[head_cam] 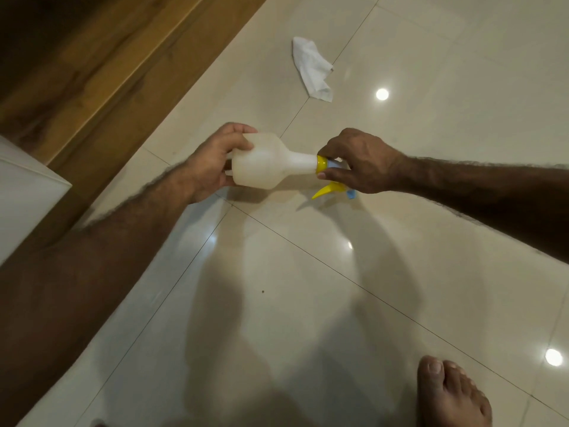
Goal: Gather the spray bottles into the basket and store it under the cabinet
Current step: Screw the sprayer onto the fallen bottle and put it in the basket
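I hold the translucent white plastic spray bottle [264,161] sideways above the glossy tiled floor [308,288], left hand [212,161] wrapped round its base, right hand [354,161] pinching the yellow collar [321,164]; if that collar twists loose, I judge the contents could spill

A single spray bottle [268,161] lay on its side in mid-air near the centre of the frame, above the glossy floor. Its body was translucent white plastic, wide at the base on the left and narrowing to a slim neck pointing right. A yellow collar ringed the neck, and a yellow trigger curved down below the head, beside a small blue nozzle tip.
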